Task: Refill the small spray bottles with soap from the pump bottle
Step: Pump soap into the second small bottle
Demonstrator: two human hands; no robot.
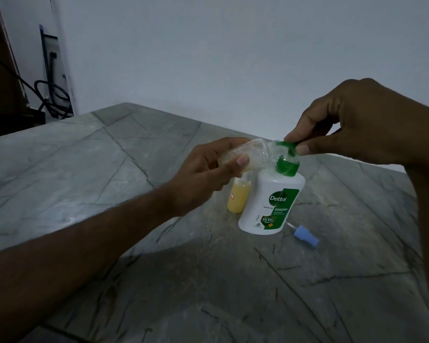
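A white Dettol pump bottle (pixel 270 204) with a green pump head (pixel 286 154) stands on the grey stone counter (pixel 109 169). My left hand (pixel 208 174) grips a small clear spray bottle (pixel 255 154), tilted on its side with its open mouth at the pump nozzle. My right hand (pixel 352 125) pinches the green pump head between thumb and fingers. A second small bottle (pixel 238 198) filled with yellow soap stands just left of the pump bottle. A blue spray cap (pixel 305 235) with its tube lies on the counter to the right.
A white wall rises behind the counter. At the far left, past the counter's edge, hang black cables (pixel 52 95) and a dark frame. The counter's left edge runs diagonally toward me.
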